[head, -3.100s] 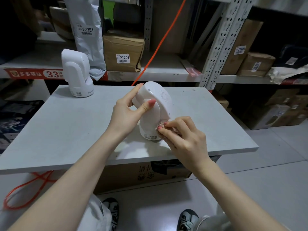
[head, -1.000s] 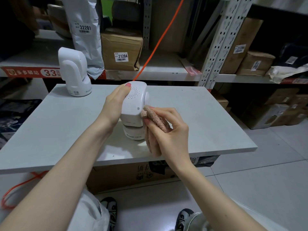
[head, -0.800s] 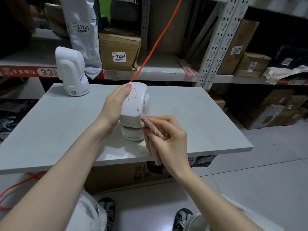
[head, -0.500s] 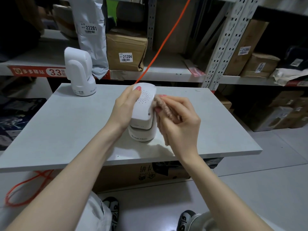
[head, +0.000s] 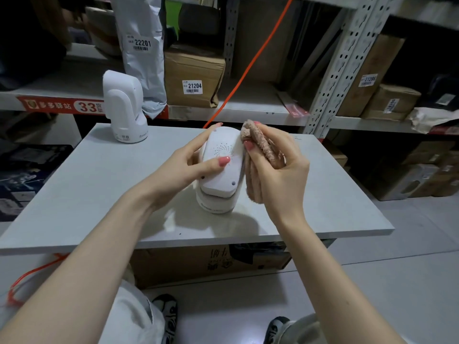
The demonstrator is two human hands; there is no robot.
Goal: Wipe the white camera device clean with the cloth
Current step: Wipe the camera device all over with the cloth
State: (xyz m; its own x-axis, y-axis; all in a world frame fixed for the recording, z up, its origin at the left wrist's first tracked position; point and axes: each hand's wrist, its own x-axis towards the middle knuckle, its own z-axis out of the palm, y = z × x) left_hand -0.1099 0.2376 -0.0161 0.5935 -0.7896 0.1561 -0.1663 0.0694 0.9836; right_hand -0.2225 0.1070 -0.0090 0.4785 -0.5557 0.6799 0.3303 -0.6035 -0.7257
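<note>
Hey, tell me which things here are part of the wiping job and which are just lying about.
In the job:
white camera device, held by the left hand
pink cloth, gripped in the right hand

Lying about:
second white camera at the table's far corner
shelf boxes
orange cable

Grey table (head: 99, 184) with two white cameras (head: 218, 180)

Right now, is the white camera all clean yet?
Not yet. The left hand holds the white camera steady while the right hand rubs the pink cloth along its right side. Nothing shows which parts are already clean. The second camera stands untouched behind.
</note>
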